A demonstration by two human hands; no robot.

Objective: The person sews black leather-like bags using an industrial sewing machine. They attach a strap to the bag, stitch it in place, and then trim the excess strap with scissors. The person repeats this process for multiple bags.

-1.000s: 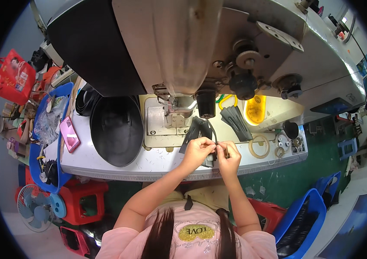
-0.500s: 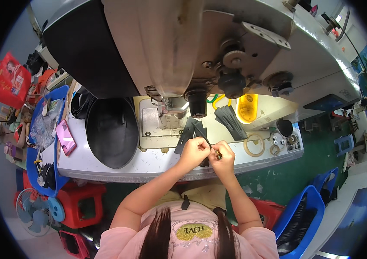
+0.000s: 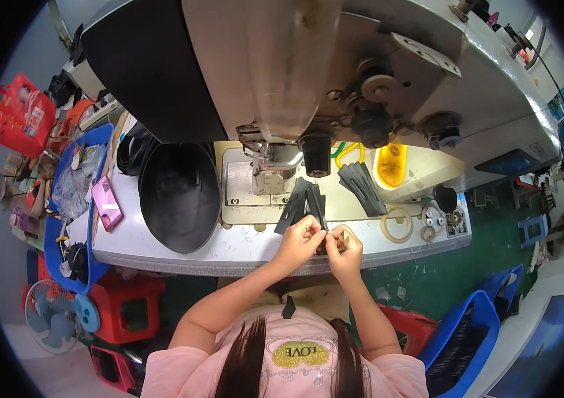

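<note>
My left hand [image 3: 298, 245] is closed at the table's front edge, its thumb and finger pinching the near end of a thin black strip [image 3: 316, 202]. Right beside it, my right hand [image 3: 345, 256] is closed too, its fingertips meeting the left ones at the strip's end. Curled in the right fingers is a small dark and brass-coloured tool [image 3: 342, 243], mostly hidden. More black strips [image 3: 291, 211] lie just beyond my left hand, and a fanned stack of black strips [image 3: 361, 188] rests farther right. Over them stands a large sewing machine [image 3: 271, 174].
A black oval tray [image 3: 180, 199] sits left on the white table [image 3: 123, 241], beside a pink phone [image 3: 107, 203]. Right are a yellow dish [image 3: 391, 167], a tape ring [image 3: 397, 224] and bobbins [image 3: 432, 216]. Blue bins [image 3: 466, 345] and red stools [image 3: 126, 304] flank me.
The whole view has shifted slightly. My fingertips have drawn closer together on the strip, and the right hand has turned a little more upright.
</note>
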